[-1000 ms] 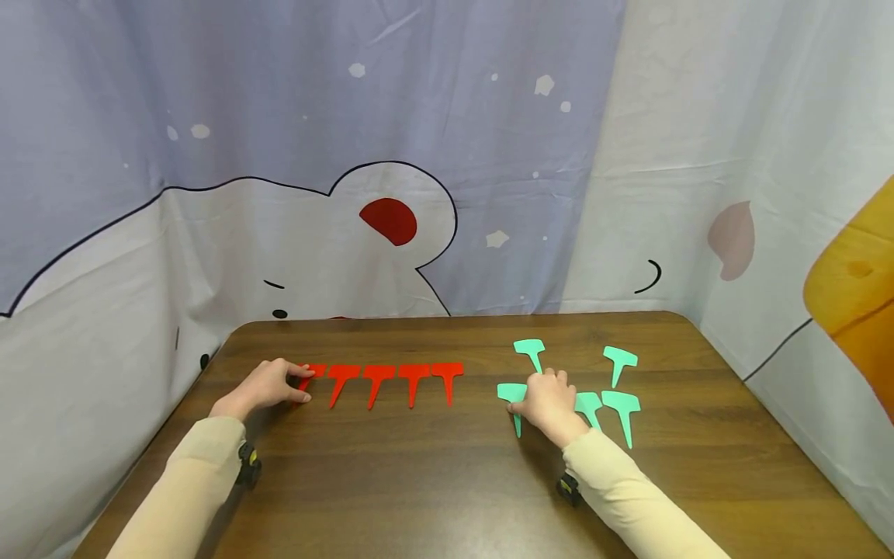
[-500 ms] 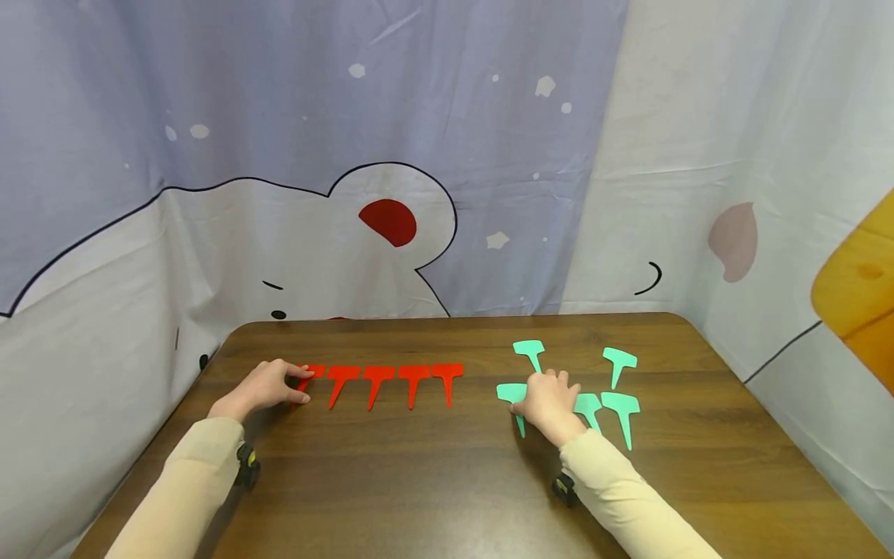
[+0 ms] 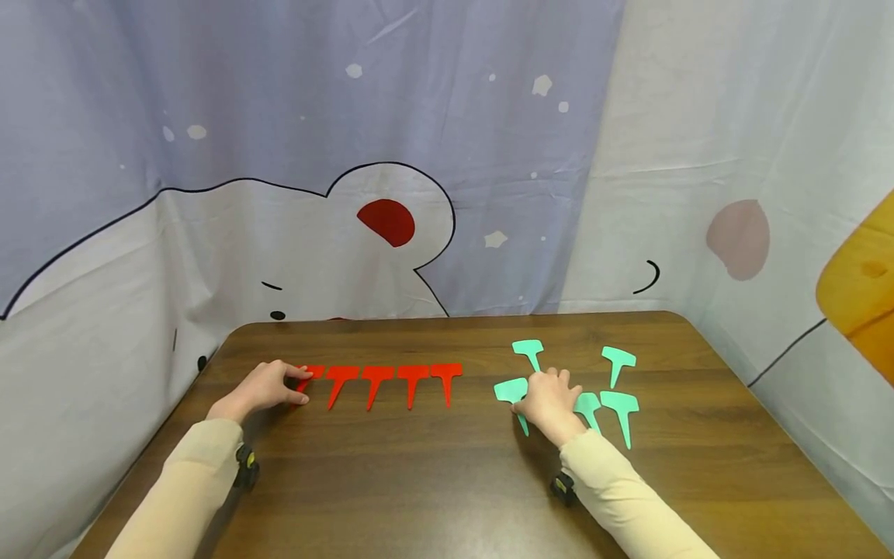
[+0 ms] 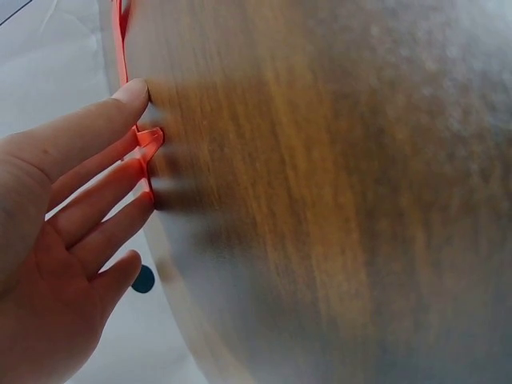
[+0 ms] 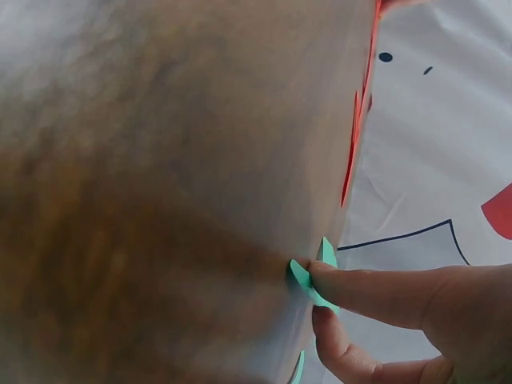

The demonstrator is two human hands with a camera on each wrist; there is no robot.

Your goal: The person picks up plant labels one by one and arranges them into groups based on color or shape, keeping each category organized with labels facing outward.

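Note:
In the head view, my left hand [image 3: 261, 390] is at the leftmost red T-shaped plant label [image 3: 310, 373], covering part of it. Its fingers are stretched out and apart in the left wrist view, with the fingertips right at the red label [image 4: 149, 138]. Over on the right, my right hand [image 3: 552, 404] pinches a mint-green T-shaped plant label [image 3: 510, 390] around its neck. That label lies slightly turned, its stem pointing down and right. In the right wrist view, thumb and finger meet at the green label [image 5: 301, 276].
More red labels [image 3: 378, 380] form a row beside the left hand. Other green labels, such as one at the back [image 3: 528, 349] and one at the right [image 3: 620, 407], lie around the right hand. A printed curtain [image 3: 314, 248] hangs behind the brown wooden table [image 3: 391, 481].
The green label at my right hand has turned, its head tilting up on the right and its stem tip shifting right. My left hand and the red row have stayed put.

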